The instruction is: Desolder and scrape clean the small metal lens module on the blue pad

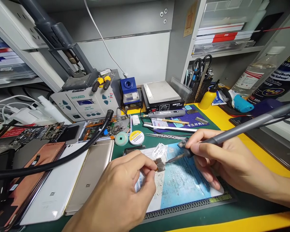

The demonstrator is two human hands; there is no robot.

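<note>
My left hand (129,185) pinches a small metal-cased phone part (160,165) between thumb and fingertips, above a blue and white work plate (183,183). Gripped like a pen in my right hand (224,161) is a soldering iron (241,127). Its tip (170,160) is close to the right side of the metal part; whether they touch I cannot tell. A small dark component (182,142) lies at the right fingertips, and I cannot tell if they hold it. Behind the metal part is a white label (159,150).
Phones (88,183) lie at the left, crossed by a black hose (62,164). Behind stand a hot-air station (84,103), a blue soldering-iron stand (128,85) and a heating plate (161,91). Tweezers (164,136) and a toothbrush (171,128) lie beyond the hands; a yellow bottle (207,98) stands right.
</note>
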